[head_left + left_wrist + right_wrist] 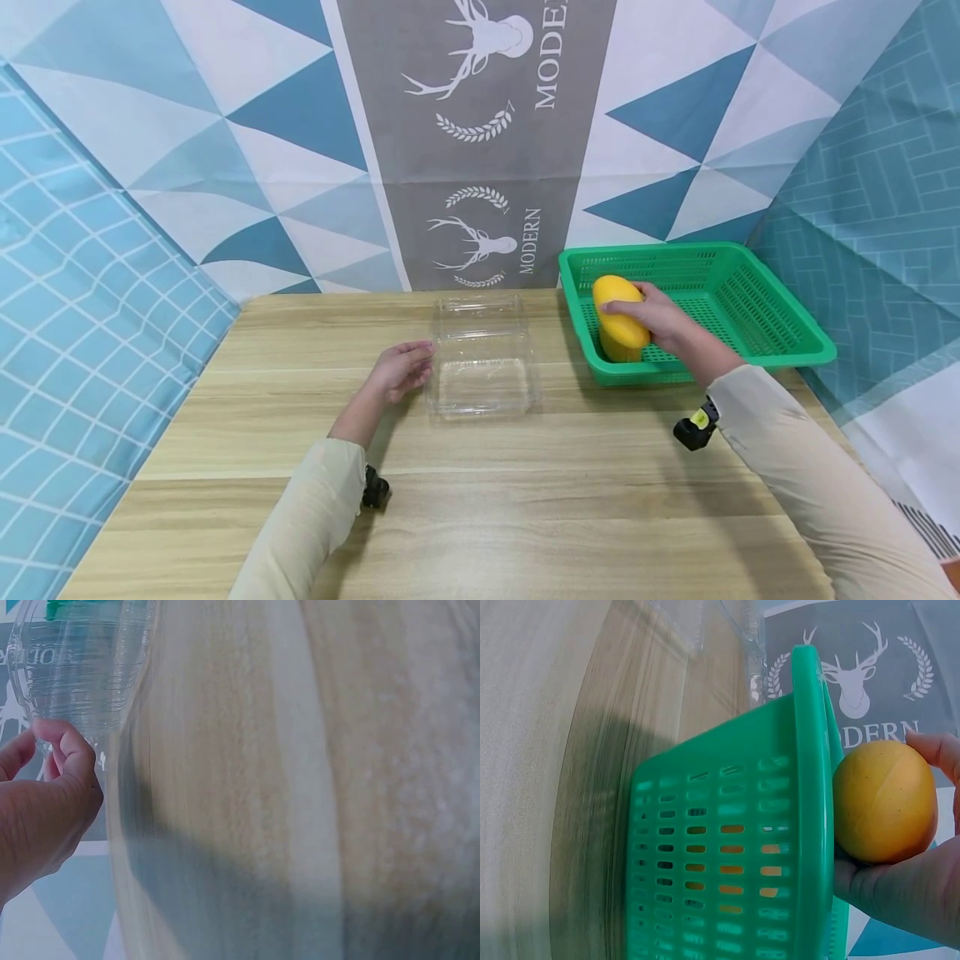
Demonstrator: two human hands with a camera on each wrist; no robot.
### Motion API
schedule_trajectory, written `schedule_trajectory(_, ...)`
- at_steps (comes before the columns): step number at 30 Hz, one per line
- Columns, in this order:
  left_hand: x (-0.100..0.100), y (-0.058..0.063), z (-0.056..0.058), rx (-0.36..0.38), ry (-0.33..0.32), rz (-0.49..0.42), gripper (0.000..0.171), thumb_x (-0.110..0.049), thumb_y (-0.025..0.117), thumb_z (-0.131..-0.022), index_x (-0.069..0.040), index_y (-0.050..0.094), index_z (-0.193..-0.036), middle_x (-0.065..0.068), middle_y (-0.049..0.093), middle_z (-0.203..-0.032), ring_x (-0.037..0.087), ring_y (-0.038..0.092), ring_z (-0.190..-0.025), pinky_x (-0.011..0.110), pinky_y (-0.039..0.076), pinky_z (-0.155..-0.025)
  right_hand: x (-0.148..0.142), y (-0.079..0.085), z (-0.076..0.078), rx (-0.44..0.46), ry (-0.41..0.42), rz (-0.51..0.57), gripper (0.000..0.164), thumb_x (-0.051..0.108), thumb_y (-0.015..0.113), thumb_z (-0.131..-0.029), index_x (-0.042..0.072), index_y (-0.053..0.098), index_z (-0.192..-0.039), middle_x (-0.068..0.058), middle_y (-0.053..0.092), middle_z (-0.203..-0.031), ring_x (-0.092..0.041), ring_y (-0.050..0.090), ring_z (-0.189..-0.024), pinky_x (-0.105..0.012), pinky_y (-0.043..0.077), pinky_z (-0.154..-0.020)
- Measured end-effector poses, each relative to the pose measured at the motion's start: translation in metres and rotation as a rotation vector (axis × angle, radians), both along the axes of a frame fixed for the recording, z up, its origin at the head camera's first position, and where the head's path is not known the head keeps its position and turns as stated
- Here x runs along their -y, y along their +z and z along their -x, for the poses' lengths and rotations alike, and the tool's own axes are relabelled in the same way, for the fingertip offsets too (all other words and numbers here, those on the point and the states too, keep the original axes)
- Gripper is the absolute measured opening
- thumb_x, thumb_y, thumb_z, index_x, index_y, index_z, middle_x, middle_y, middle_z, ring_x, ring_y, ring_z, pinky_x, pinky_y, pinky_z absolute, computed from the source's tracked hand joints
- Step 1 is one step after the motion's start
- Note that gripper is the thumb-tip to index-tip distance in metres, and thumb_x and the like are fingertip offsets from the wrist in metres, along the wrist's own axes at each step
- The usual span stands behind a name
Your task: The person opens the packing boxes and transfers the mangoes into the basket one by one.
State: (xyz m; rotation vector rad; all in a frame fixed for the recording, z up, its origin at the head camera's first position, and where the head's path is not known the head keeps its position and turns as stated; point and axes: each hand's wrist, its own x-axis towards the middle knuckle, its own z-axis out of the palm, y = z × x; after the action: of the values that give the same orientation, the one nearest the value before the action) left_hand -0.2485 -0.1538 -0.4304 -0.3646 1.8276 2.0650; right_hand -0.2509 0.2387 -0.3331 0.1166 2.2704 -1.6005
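My right hand (660, 321) grips a yellow mango (618, 310) above the left end of a green plastic basket (817, 346). In the right wrist view, that mango (885, 802) sits between thumb and fingers, level with the basket's rim. More yellow fruit (621, 350) lies beneath it inside the basket and shows orange through the slots. My left hand (405, 368) pinches the left edge of a clear plastic clamshell box (483, 387), which lies with its lid laid back. Up close, the left thumb and forefinger meet at the rim of the box (82, 682).
The wooden table (480, 500) carries both the box and the basket, with the basket at the back right corner. A patterned cloth (480, 158) hangs behind the table, and blue tiled sheets (90, 333) flank it. A small black camera sits on each wrist.
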Motion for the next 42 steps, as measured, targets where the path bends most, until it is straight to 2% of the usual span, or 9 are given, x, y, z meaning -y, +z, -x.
schedule_trajectory(6,0.0,-0.001,0.0,-0.002,-0.001,0.0,0.046,-0.011,0.053,-0.094,0.003,0.039,-0.136,0.003,0.055,-0.093,0.009,0.055,-0.076,0.014,0.051,-0.062,-0.004,-0.001,-0.001,-0.004,-0.006,-0.009,0.093,0.032,0.063,-0.088,0.01,-0.003,-0.15,-0.022,0.026,-0.14,-0.027,0.046,-0.101,-0.03,0.051,-0.074)
schedule_trajectory(11,0.001,-0.001,0.0,-0.006,-0.004,0.001,0.046,-0.011,0.053,-0.094,0.003,0.039,-0.136,0.003,0.055,-0.093,0.008,0.055,-0.074,0.014,0.051,-0.062,-0.007,-0.002,-0.003,-0.003,-0.012,-0.01,0.094,0.031,0.063,-0.088,0.008,-0.004,-0.149,-0.024,0.024,-0.142,-0.027,0.045,-0.102,-0.029,0.051,-0.074)
schedule_trajectory(21,0.001,-0.001,-0.001,-0.003,-0.005,0.011,0.046,-0.012,0.053,-0.094,0.002,0.04,-0.136,0.004,0.053,-0.098,0.009,0.054,-0.078,0.014,0.05,-0.063,-0.015,-0.005,-0.002,-0.007,-0.007,0.018,0.091,0.03,0.062,-0.089,0.007,-0.003,-0.149,-0.021,0.028,-0.137,-0.024,0.047,-0.1,-0.03,0.051,-0.076)
schedule_trajectory(42,0.0,0.0,0.0,-0.006,-0.002,0.022,0.044,-0.013,0.055,-0.093,0.0,0.043,-0.133,0.004,0.054,-0.097,0.009,0.055,-0.077,0.014,0.051,-0.063,-0.026,-0.009,-0.002,-0.009,0.002,0.006,0.085,0.029,0.06,-0.09,0.002,0.004,-0.149,-0.018,0.034,-0.13,-0.022,0.049,-0.097,-0.03,0.052,-0.076)
